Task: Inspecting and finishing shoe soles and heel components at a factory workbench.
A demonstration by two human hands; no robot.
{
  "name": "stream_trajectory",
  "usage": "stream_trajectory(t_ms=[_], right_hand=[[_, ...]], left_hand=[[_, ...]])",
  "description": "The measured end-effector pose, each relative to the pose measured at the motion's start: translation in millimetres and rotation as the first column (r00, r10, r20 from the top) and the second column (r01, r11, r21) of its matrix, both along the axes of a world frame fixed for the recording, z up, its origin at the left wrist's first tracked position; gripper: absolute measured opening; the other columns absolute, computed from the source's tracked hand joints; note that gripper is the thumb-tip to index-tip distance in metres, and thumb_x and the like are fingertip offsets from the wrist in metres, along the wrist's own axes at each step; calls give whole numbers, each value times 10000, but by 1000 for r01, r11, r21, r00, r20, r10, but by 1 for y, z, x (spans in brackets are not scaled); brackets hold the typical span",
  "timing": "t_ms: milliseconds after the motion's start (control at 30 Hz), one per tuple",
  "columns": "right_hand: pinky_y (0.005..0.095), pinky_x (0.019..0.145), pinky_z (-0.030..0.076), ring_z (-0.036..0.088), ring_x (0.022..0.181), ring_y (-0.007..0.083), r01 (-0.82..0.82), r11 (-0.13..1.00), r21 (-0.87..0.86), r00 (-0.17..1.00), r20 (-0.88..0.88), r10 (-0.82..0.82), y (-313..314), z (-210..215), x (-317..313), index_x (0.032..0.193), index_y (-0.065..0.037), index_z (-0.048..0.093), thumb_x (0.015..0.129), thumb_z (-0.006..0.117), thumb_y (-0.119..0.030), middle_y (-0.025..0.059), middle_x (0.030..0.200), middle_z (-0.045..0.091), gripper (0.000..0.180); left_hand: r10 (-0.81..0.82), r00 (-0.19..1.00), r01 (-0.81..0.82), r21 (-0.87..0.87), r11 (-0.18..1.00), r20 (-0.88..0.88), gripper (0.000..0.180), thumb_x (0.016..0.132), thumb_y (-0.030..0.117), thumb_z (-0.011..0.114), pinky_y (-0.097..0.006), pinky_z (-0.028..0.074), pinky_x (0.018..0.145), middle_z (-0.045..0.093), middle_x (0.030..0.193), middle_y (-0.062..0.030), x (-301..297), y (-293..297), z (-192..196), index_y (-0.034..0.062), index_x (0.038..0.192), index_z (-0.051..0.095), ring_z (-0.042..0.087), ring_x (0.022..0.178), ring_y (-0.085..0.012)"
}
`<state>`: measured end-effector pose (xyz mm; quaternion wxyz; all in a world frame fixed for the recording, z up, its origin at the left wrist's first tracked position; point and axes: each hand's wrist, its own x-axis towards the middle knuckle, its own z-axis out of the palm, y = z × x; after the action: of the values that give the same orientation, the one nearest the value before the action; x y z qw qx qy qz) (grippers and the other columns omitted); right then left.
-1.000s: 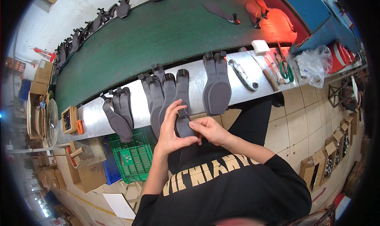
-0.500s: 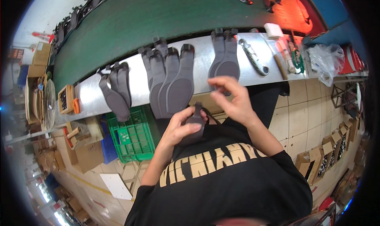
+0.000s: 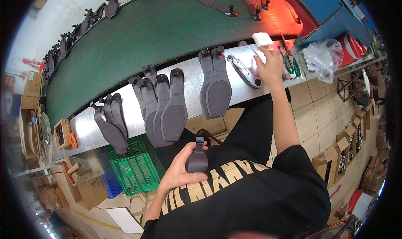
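Observation:
My left hand [image 3: 178, 174] is closed around a dark grey heeled shoe sole [image 3: 197, 161] in front of my chest, with the small block heel pointing up. Over the right part of the metal ledge, my right hand [image 3: 272, 69] reaches out with thumb and fingers apart. Its fingertips are just below a white block [image 3: 262, 39]; whether they touch it I cannot tell. Beside that hand lie a long grey tool with a ribbed edge [image 3: 245, 71] and green-handled scissors [image 3: 292, 66]. A pair of overlapping soles [image 3: 217, 90] rests on the ledge to the left.
More soles lie in overlapping groups [image 3: 171, 117] along the metal ledge [image 3: 190, 84]. Behind it runs a green conveyor belt [image 3: 138, 42], with several soles under red light at far right. A green crate [image 3: 134, 168] stands below. A plastic bag [image 3: 322, 57] sits at right.
My right hand has moved away from the sole, forward and right to the tools. My left hand keeps the sole and has lowered slightly. The view has shifted, and more belt shows.

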<state>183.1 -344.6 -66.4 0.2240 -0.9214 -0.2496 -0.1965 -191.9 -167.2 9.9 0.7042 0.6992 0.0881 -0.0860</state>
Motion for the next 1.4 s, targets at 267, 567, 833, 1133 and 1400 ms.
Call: stream_trajectory(t_ms=[267,567,833,1133,1400], right_hand=[[436,853,510,642,974,356,112,978,-174,990,105,-95,-22,-24,30,1130,-97,720,819,714,-314,184,1043,674,378],[249,638,470,583,702,100,-145,889,435,937,-228,264,-30,-7,-3,1212,-51,646,978,571,-136,33,800,611,261],[199,508,430,499,563,36,-188,714,674,-328,-729,601,33,66,-202,1519,-185,372,981,530,-83,-25,685,567,570],[170,465,390,461,514,28,-52,732,680,-538,-636,553,39,43,-221,1564,-196,287,1006,501,-98,-27,648,509,605],[173,462,333,364,506,19,139,784,605,-626,-560,543,36,41,-222,1539,-249,357,1025,448,-86,-50,648,441,547]], left_hand=[[298,926,-331,-117,936,-232,635,798,223,797,-253,451,841,583,1006,-27,8,4,-8,13,1345,550,567,937,-106],[336,907,-401,-284,871,-253,494,815,189,740,-256,467,854,646,1014,-46,-1,3,-12,-20,1232,578,599,956,-115],[310,924,-362,-251,898,-225,701,819,211,745,-243,450,828,626,975,-35,-2,3,-14,-29,1410,457,580,899,-100],[310,926,-358,-237,903,-215,612,817,222,762,-244,455,836,633,965,-42,-4,1,-14,-46,1303,504,589,902,-102],[292,929,-348,-265,899,-229,399,814,200,748,-235,444,790,632,948,-34,-3,1,-19,-5,1115,583,585,865,-92]])
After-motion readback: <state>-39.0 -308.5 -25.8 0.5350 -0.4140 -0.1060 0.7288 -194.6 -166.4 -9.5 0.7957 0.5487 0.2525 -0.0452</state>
